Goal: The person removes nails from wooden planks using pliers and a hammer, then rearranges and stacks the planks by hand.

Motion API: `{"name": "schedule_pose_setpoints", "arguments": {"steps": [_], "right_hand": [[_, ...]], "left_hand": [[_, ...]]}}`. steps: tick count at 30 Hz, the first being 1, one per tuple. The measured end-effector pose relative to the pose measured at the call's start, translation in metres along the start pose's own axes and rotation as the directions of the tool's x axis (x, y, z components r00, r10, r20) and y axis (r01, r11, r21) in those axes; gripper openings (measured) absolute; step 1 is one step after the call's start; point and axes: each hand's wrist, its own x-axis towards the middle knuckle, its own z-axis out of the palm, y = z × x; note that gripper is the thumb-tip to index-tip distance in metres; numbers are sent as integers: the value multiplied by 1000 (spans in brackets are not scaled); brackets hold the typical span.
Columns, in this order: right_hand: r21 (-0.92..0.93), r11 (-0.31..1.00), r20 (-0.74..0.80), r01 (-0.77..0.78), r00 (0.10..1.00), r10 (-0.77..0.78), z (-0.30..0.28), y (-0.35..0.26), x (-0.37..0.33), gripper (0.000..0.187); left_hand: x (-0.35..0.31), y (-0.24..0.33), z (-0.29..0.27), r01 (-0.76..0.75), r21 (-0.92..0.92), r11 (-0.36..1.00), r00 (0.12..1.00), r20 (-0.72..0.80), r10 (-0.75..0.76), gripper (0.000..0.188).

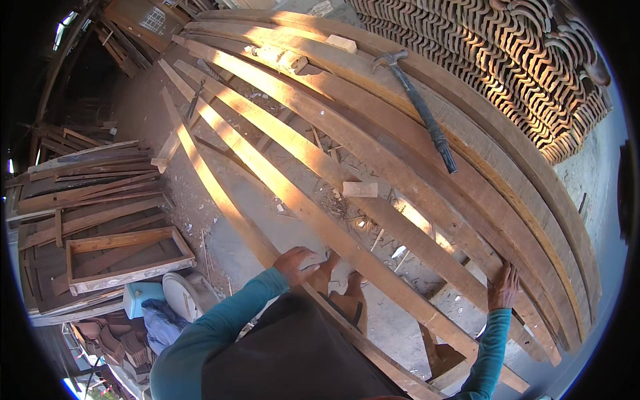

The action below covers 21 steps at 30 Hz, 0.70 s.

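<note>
While the left hand (pixel 298 263) closes over the near end of a long narrow plank (pixel 267 177), the right hand (pixel 503 285) lies open, fingers spread, on a wider plank (pixel 427 227) beside it. Both boards run lengthwise across low supports above dusty ground. Judgement: stiff, heavy, rough-sawn timber; likely to sag or swing if lifted from 1 end, so grip the edges with 2 hands set apart. 1 claw hammer (pixel 420 107) lies on the far planks; 1 small wood block (pixel 360 189) sits mid-span. Stacked roof tiles (pixel 533 60) flank the far edge.
</note>
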Motion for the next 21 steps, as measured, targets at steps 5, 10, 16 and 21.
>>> {"name": "schedule_pose_setpoints", "arguments": {"steps": [5, 10, 16, 21], "right_hand": [[40, 998, 74, -39, 997, 36, -71, -18, -15, 72], [13, 1000, 107, 3, 994, -5, -120, -47, -45, 67], [118, 986, 295, -116, 953, 77, -72, -62, -60, 69], [254, 954, 225, -163, 969, 106, -71, -71, -49, 67]], "left_hand": [[-5, -4, -8, 44, -30, 999, 998, -32, -45, 26], [46, 37, -16, -146, -50, 988, 988, -55, 144, 19], [124, 110, -13, -493, 37, 869, 856, -161, 492, 25], [176, 166, -11, -594, 134, 793, 778, -156, 609, 40]]}}
